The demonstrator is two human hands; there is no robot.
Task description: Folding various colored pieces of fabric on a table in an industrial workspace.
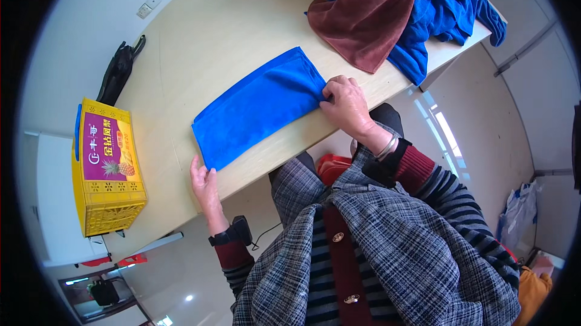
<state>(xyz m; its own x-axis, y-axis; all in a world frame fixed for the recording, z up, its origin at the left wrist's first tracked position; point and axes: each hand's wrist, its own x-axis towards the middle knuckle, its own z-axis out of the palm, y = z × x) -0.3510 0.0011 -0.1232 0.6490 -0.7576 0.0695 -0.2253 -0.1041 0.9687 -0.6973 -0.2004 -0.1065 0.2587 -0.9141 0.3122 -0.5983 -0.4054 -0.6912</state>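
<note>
A blue cloth [257, 108], folded into a long rectangle, lies flat on the pale wooden table [181, 59] in front of me. At its right end, my right hand [348, 105] has its fingers curled in and pinches the near corner. My left hand [206, 187] is at the near left corner, fingers apart, the tips touching or just beside the cloth's edge. Whether the left fingers grip any fabric is hard to see, but they look spread.
A heap of blue cloths [439, 5] with a brown cloth [369, 17] spills over the table's far right edge. On the left stand a yellow crate [112, 168] with a printed panel and a black umbrella-like item [118, 72]. A plastic bag [518, 214] lies on the floor at right.
</note>
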